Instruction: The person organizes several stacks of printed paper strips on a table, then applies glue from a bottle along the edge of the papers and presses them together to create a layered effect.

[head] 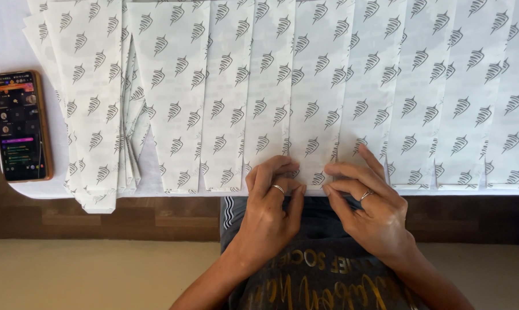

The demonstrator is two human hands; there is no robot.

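Note:
Both my hands rest at the near edge of a white table [6,34], on a row of overlapping white paper sheets printed with grey leaf-like marks. My left hand [271,198], a ring on one finger, pinches the bottom edge of the middle paper sheet [317,103]. My right hand [365,198], also ringed, presses fingertips on the same sheet's lower edge, right beside the left hand. The two hands nearly touch.
A loose stack of the same printed sheets [98,115] fans out at the left. A phone [21,126] with a lit screen lies at the table's left edge. More sheets [472,97] extend to the right. Brown floor boards [98,218] lie below the table.

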